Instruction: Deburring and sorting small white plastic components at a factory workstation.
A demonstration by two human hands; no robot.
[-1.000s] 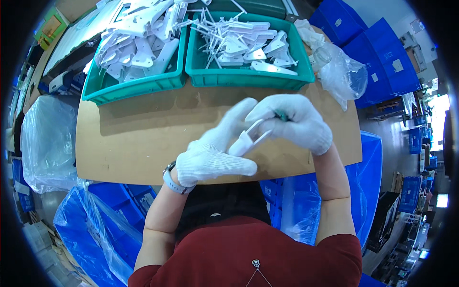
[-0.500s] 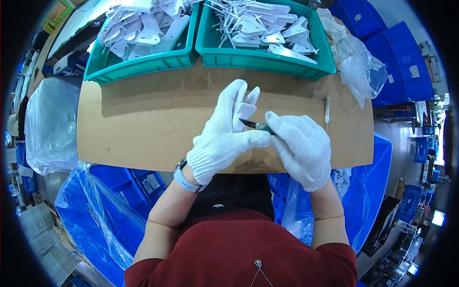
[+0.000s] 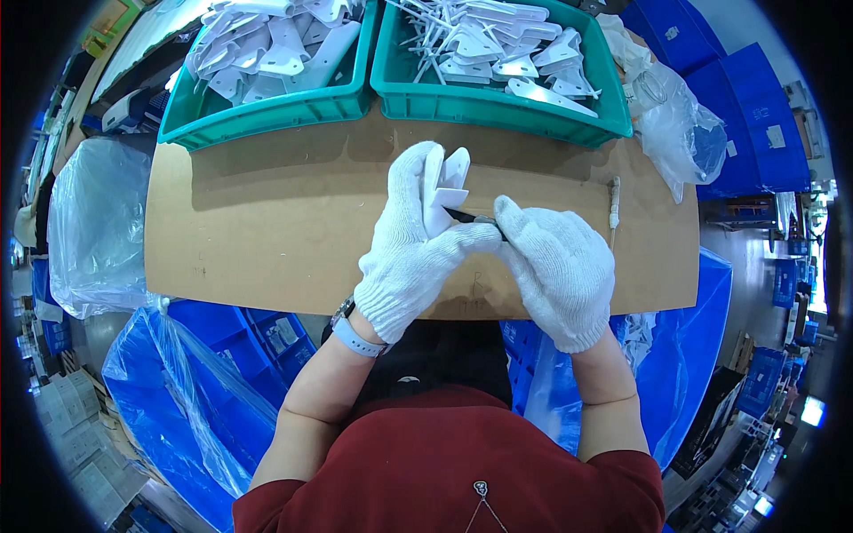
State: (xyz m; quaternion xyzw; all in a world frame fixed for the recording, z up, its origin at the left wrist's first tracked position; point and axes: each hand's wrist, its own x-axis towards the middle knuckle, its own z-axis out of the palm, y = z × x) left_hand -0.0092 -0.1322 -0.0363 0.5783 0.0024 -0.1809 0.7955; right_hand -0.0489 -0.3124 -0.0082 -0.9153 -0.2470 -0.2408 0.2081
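Gloved fingers of the left hand grip a white moulded plastic part just beyond the thumb, its long axis pointing away from the wearer. From the right hand, whose fingers close on a knife, the part lies leftward and slightly farther out; the dark blade reaches crosswise toward it, contact too small to confirm. The left hand is nearer. Past the fingers, white pieces fill two teal bins on the surface.
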